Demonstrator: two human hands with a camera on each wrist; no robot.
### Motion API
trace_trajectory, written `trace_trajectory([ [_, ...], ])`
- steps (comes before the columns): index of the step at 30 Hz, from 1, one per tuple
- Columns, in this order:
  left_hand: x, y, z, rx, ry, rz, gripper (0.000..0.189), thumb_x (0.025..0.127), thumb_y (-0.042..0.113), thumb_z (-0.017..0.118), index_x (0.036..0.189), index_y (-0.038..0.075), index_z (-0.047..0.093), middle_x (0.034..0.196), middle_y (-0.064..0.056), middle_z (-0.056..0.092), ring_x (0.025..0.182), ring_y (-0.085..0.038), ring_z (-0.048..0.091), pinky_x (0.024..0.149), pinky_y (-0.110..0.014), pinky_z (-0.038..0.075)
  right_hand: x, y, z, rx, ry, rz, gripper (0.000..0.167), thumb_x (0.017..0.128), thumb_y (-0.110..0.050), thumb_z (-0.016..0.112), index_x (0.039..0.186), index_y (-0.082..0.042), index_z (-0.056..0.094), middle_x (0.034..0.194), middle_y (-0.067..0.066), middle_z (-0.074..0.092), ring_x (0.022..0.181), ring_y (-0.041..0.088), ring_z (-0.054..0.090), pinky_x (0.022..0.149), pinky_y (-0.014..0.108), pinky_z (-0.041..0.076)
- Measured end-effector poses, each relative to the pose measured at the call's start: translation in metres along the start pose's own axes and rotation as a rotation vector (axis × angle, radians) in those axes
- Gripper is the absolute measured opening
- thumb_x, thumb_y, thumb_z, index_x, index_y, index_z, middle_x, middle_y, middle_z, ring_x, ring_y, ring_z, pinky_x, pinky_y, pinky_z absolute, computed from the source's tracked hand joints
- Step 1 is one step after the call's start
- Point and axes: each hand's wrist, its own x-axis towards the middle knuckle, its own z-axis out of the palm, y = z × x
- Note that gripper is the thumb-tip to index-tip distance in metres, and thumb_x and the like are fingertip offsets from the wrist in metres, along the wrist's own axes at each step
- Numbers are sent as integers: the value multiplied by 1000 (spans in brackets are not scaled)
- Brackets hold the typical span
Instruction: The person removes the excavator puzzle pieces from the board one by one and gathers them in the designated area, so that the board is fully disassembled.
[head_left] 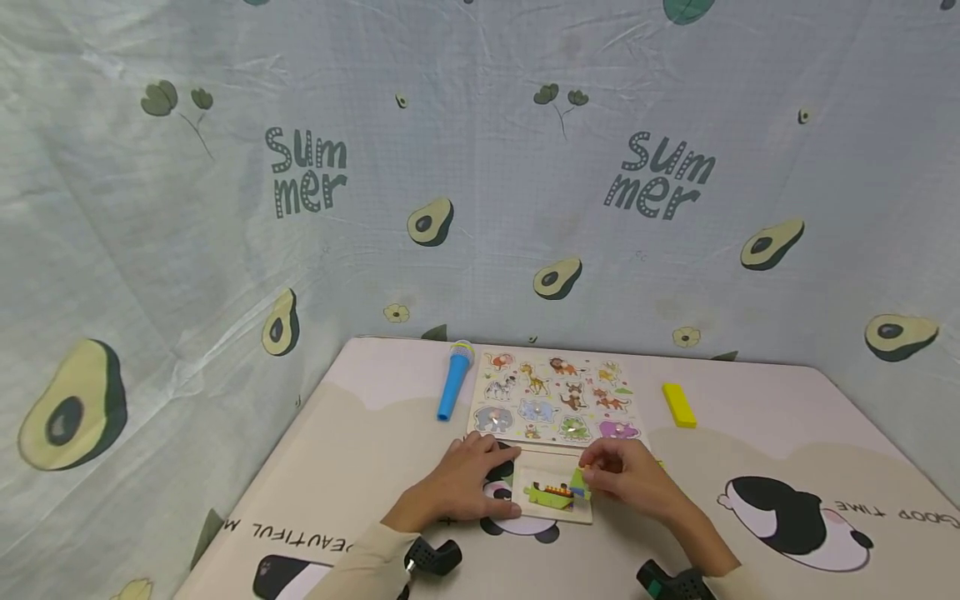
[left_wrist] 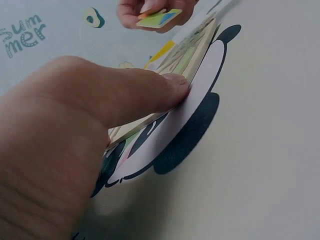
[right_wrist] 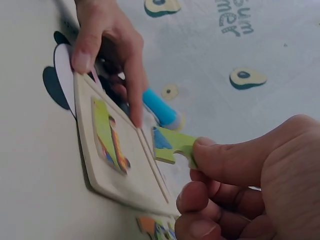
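A small pale wooden puzzle board (right_wrist: 145, 185) lies on the table in front of me, with a strip of green pieces (right_wrist: 105, 125) inside its frame. My left hand (head_left: 468, 479) rests along the board's left side, its thumb and index finger stretched out at the two left corners. Between the thumb and fingers of my right hand (head_left: 626, 475) is a pinched green and blue puzzle piece (right_wrist: 175, 142), raised over the board's right part. Its rounded notch shows in the right wrist view. Several loose pieces (right_wrist: 150, 227) lie beside the board's right end, mostly hidden by the right hand in the head view.
Behind the small board lies a larger animal puzzle board (head_left: 474, 412) with knobbed pieces. A blue toy microphone (head_left: 453, 387) is at its left, and a yellow block (head_left: 678, 405) at its right. A printed curtain (head_left: 480, 167) closes off the table's back and sides.
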Motion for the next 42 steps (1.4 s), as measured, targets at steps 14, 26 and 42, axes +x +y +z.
trace_trajectory([
  [14,-1,0,2,1,2,-2,83,79,70,70,149,29,53,117,4,56,99,-11,41,83,-32,35,-18,20,-17,-169,-58,38,10,89,-15,77,97,-9,76,79,2,58,71,15,54,61,24,45],
  [26,0,0,1,-2,-2,0,83,80,69,69,149,28,53,114,4,55,96,-11,40,80,-31,33,-22,19,-9,-273,15,50,16,79,-11,85,86,-9,71,74,-2,61,66,13,55,58,25,46],
  [42,0,0,0,3,-11,-16,84,78,70,69,150,29,52,119,2,56,100,-12,41,82,-32,35,-19,18,-7,-490,-27,-82,9,82,-15,83,84,-16,75,74,-14,61,69,3,50,64,24,45],
])
